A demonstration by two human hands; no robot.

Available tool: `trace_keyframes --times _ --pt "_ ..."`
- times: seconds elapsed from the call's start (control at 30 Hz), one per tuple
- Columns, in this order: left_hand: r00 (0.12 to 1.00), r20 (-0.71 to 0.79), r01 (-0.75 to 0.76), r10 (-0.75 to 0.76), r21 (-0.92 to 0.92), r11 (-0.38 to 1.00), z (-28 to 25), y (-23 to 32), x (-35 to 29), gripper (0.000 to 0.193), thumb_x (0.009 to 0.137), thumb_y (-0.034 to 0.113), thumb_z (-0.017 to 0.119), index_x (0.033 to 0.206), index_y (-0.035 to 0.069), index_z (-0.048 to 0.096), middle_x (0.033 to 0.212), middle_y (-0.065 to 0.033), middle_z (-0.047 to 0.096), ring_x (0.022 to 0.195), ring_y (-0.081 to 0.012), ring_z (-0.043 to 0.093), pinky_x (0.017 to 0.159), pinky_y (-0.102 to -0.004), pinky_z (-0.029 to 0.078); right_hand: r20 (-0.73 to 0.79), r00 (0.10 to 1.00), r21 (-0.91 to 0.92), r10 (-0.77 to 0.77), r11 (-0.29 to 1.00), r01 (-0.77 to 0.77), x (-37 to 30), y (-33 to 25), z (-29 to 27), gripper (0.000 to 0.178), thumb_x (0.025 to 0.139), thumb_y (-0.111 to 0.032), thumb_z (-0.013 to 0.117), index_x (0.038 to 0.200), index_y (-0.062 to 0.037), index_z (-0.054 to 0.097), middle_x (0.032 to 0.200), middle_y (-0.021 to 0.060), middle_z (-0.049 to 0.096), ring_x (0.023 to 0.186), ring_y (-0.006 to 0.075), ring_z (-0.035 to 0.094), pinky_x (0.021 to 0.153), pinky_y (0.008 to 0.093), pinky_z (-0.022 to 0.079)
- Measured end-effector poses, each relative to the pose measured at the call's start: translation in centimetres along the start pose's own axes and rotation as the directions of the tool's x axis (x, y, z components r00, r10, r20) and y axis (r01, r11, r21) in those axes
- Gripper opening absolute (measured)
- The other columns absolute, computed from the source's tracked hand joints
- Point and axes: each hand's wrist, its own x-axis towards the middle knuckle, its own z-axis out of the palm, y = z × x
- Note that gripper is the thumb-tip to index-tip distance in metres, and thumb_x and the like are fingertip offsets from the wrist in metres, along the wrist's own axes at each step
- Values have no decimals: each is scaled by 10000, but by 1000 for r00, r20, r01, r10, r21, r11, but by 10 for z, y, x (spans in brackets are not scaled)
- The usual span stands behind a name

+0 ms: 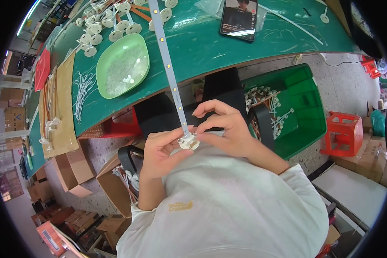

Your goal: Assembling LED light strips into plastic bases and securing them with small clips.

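Observation:
A long narrow LED strip (168, 65) with small yellow chips slants down from the workbench to my hands. Its lower end meets a round white end cap (189, 143), where thin white wire loops show. My left hand (161, 150) is closed round the cap and the strip's end, thumb below and fingers above. From the other side my right hand (228, 129) pinches at the same joint, its thumb and index fingertip close together and its other fingers bent above. What lies between those right fingertips is too small to make out.
On the green workbench (193, 47) are a light green bowl (101, 71) of small clear pieces, white wires (84, 92), several round white end caps (94, 29) and a phone (238, 21). A green crate (307, 107) with similar parts and a red stool (343, 133) stand at the right.

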Motion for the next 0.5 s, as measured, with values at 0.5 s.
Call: trace_keyframes --times 0.5 --pt "993 103 79 -57 -224 971 -1 -3 -3 488 816 -116 654 1291 -128 541 1109 -200 687 1036 -232 679 941 -346 529 52 992 -203 -118 971 126 1 -6 -3 89 821 11 683 889 -9 628 1102 146 584 952 240 606 794 323 506"
